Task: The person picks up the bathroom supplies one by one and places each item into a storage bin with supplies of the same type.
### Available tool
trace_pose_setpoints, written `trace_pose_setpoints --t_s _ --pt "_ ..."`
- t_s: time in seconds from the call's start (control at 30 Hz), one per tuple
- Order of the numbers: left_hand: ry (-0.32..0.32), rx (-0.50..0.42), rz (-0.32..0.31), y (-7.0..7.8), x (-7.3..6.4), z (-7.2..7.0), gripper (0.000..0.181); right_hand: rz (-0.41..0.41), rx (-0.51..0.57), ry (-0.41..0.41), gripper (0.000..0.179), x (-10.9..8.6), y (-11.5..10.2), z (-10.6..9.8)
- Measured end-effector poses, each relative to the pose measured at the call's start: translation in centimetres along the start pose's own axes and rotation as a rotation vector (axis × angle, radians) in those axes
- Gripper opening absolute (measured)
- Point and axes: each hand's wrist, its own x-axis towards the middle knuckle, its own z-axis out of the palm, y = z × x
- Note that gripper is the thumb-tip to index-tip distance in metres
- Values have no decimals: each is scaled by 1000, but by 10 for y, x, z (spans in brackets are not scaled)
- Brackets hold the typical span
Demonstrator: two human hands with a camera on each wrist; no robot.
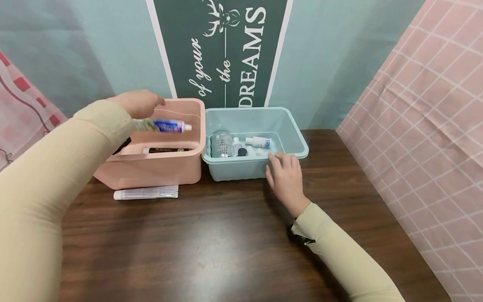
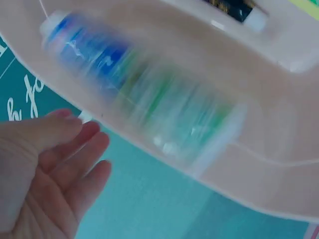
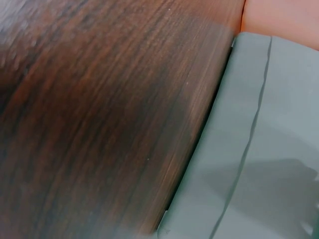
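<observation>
My left hand (image 1: 141,102) is over the far left of the pink bin (image 1: 158,170). In the left wrist view, its fingers (image 2: 75,159) are loosely bent with nothing between them. A blurred toothpaste tube (image 2: 149,94), blue and green-white with a white cap, is in the air inside the bin, apart from the fingers. My right hand (image 1: 287,180) rests at the front rim of the light-blue bin (image 1: 241,170), fingertips by the edge. The right wrist view shows only that bin's side (image 3: 244,134) and a hand's shadow.
A black tube (image 1: 170,150) lies inside the pink bin; a white tube (image 1: 147,193) lies before it on the wooden table (image 1: 226,235). The blue bin holds a clear bottle (image 1: 222,144), a small white tube (image 1: 258,142) and other small bottles. Patterned cloth (image 1: 426,105) borders the right.
</observation>
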Motion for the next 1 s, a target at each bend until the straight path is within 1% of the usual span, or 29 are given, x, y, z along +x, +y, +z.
trace_pose_setpoints --t_s 0.07,0.1,0.13,0.23,0.4,0.53,0.63,0.83,1.0 --pt "12 35 -4 -1 -2 -6 47 1 -3 3 32 1 0 0" --pt "22 90 6 -2 -3 -8 47 1 -4 5 32 1 0 -1" --pt "26 121 10 -2 -3 -9 47 1 -5 6 32 1 0 -1" --pt "13 156 10 -4 -6 -10 46 4 -5 4 32 2 0 -1" --pt "-10 169 1 -8 -11 -9 46 6 -7 -3 33 3 -1 -2" --pt "-24 162 -13 -8 -14 -9 47 7 -6 -8 32 2 -2 -2" --pt "-22 163 -12 -7 -16 -9 48 6 -5 -15 32 3 -2 -3" --pt "-9 183 12 -7 -20 -9 49 4 -12 -25 32 3 -3 -3" --pt "-11 181 20 -4 -25 -9 49 5 -14 -13 32 3 -3 -3"
